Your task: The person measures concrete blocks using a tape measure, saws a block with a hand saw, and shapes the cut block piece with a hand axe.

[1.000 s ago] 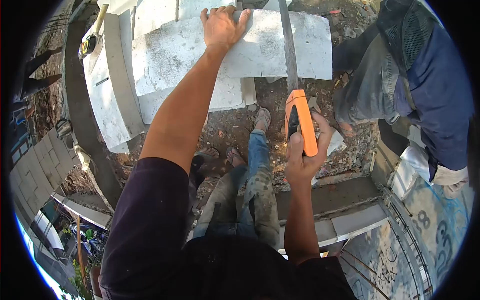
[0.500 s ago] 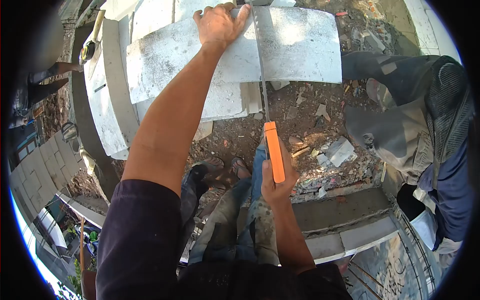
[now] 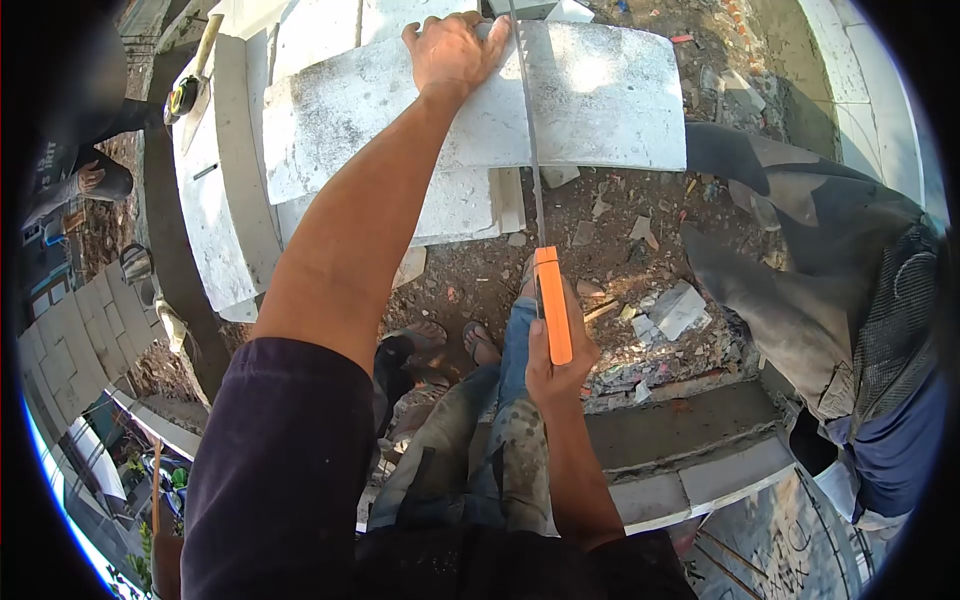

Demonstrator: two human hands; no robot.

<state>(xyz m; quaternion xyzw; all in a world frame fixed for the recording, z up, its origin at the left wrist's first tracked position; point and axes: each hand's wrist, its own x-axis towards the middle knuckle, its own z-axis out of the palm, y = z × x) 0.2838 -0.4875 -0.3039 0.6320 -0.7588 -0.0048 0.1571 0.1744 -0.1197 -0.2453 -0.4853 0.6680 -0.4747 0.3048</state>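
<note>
My left hand point(image 3: 455, 52) presses on the far edge of a long white block point(image 3: 370, 105), fingers apart and curling over that edge. A hand saw point(image 3: 553, 305) with an orange handle is held in my right hand point(image 3: 562, 372), fingers wrapped round the grip. Its thin blade lies edge-on across the white block, just right of my left hand, and runs past the block's near edge. Whether the blade has cut into the block I cannot tell. Beneath the long block are other white blocks point(image 3: 455, 205).
A tape measure point(image 3: 183, 97) and a trowel with a wooden handle point(image 3: 208, 45) rest on blocks at the left. A co-worker point(image 3: 800, 270) bends at the right; another person point(image 3: 85, 170) is at the far left. Rubble point(image 3: 680, 308) covers the ground near a low wall point(image 3: 690, 430).
The saw has moved left and turned edge-on, its blade now beside my left hand. My right hand has shifted left and nearer to me. The co-worker at the right has moved further right.
</note>
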